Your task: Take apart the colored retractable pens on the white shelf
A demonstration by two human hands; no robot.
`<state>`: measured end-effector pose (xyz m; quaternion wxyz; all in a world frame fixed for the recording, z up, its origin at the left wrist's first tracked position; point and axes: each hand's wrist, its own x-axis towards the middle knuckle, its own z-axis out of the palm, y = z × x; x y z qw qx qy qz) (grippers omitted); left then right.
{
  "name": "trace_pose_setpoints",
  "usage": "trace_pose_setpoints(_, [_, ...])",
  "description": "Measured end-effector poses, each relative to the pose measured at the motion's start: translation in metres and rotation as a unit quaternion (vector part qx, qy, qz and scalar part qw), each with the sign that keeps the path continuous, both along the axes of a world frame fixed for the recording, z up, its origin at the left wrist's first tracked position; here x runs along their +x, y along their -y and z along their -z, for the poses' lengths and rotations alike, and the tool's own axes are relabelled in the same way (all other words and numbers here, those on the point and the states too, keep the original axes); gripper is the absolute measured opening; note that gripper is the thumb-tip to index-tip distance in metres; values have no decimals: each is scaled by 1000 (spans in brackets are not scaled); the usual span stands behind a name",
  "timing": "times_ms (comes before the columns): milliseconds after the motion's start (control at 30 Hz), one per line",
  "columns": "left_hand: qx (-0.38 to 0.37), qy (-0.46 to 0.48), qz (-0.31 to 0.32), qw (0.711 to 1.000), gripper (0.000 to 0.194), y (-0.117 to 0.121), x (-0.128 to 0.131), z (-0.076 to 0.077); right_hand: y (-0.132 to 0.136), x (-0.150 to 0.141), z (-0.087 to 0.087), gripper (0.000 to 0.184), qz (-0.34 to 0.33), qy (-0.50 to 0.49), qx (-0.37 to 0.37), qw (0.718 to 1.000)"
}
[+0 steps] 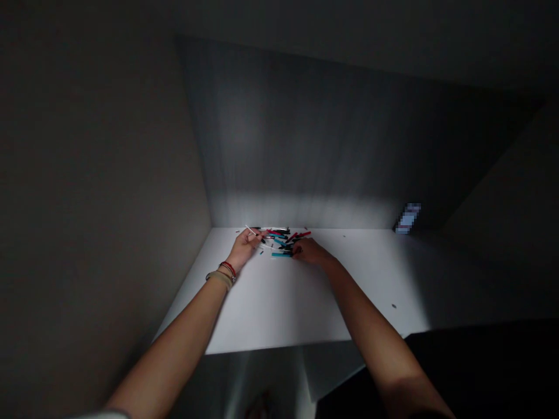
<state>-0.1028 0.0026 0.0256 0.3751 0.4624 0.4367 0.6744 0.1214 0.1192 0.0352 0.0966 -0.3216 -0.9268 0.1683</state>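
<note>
Several pens and pen parts in blue, red, black and white lie in a loose pile near the back of the white tabletop. My left hand (243, 245) is at the left of the pile, its fingers closed on a thin white pen (250, 230) that slants up to the left. At the pile's right side, my right hand (308, 251) reaches down with bent fingers over dark pen pieces. What its fingertips hold, if anything, is hidden. A blue pen (280, 254) lies just left of those fingertips, and a red pen (292, 237) is behind them.
The white table (262, 308) meets a grey panel (297, 145) at the back and a wall (131, 192) on the left. A pixelated, bright upright object (407, 219) stands at the back right. A small dark round spot (393, 306) is near the front right.
</note>
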Motion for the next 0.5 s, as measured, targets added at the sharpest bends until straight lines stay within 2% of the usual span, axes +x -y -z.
trace_pose_setpoints(133, [-20, 2, 4, 1000, 44, 0, 2, 0, 2, -2, 1, 12, 7, 0, 0, 1000])
trace_pose_setpoints(333, [-26, 42, 6, 999, 45, -5, -3, 10, 9, -5, 1, 13, 20, 11, 26, 999])
trace_pose_setpoints(500, [-50, 80, 62, 994, 42, -4, -2, 14, 14, -6, -2, 13, 44, 2, 41, 998])
